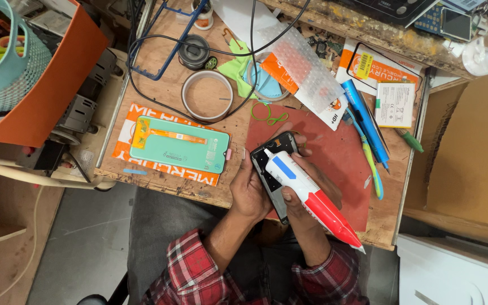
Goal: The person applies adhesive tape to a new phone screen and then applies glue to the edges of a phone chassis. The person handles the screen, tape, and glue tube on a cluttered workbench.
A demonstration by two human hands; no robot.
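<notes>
My right hand [306, 197] has its fingers wrapped tight round a white squeeze tube with a blue stripe and red end [309, 195], nozzle on the black opened phone frame [273, 169]. Left hand [248, 189] clamps that frame's edge over the dark red mat [340, 152]; a mint-green phone screen panel [179, 144] lies just left

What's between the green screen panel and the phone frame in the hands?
Head view: only bare wooden bench between the green screen panel and the phone frame, plus a small pink clip at the panel's edge and the left hand.
</notes>
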